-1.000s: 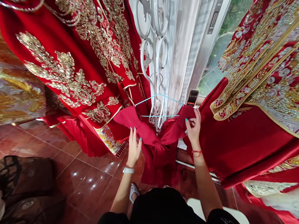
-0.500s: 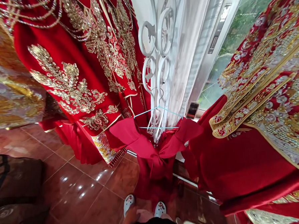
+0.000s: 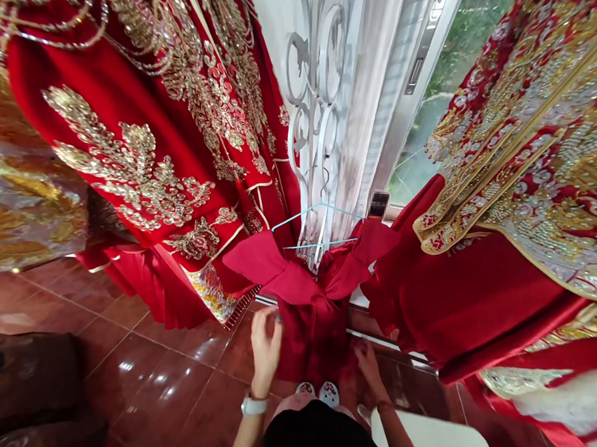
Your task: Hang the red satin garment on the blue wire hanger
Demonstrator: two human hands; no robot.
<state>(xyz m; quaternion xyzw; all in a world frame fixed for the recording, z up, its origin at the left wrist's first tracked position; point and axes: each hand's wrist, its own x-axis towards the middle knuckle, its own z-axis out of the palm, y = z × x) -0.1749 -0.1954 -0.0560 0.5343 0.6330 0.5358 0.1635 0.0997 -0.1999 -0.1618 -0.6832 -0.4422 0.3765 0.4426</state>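
Note:
A plain red dress [image 3: 313, 324] with a twisted bow-like neckline hangs in front of me on a light-blue wire hanger [image 3: 321, 203]. The hanger's hook is at a white scrollwork metal stand. My left hand [image 3: 266, 342], with a white watch on its wrist, is raised beside the dress's left edge. Its thumb and fingers are apart, with nothing visible between them. My right hand [image 3: 368, 364] reaches toward the dress's lower right side. Its fingers look stretched out; whether they touch the cloth is unclear.
Red garments with gold beadwork hang at left [image 3: 146, 169] and right [image 3: 522, 162]. The white metal scrollwork [image 3: 330, 85] rises between them, near a glass door [image 3: 424, 123]. A white seat-like surface [image 3: 432, 444] is at lower right, a dark bag [image 3: 24, 382] at lower left.
Both my hands have come up from the bottom edge toward the dress's two sides. My feet now show closer together. The view has shifted slightly.

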